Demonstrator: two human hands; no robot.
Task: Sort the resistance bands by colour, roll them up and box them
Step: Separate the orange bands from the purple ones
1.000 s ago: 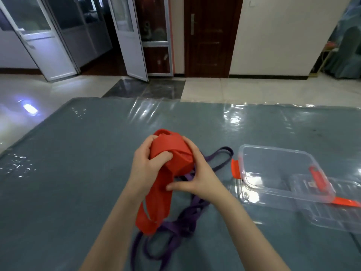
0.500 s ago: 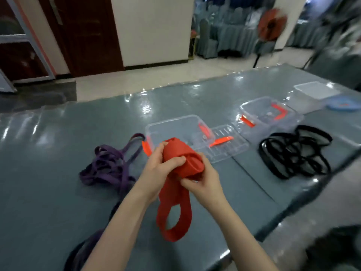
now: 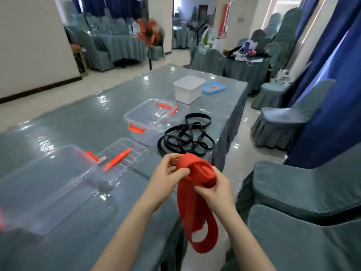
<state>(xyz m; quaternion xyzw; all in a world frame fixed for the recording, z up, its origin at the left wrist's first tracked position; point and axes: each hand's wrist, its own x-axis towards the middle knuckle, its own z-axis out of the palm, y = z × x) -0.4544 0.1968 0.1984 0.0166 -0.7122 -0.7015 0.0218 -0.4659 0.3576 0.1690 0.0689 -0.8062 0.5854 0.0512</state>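
Grey-covered table [image 3: 82,124]. Relative to the red resistance band [image 3: 195,184]: clear box [image 3: 45,184] far left with its clear lid [image 3: 127,159] beside, second clear box [image 3: 154,122] beyond, black bands [image 3: 185,139] just behind. Band roll held off the table edge, tail loop hanging below. Left hand [image 3: 166,178] grip curled round roll; right hand [image 3: 216,188] grip pinching its underside.

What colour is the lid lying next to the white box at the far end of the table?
Light blue lid, with a small orange mark on top; the head view shows it beside the white box.
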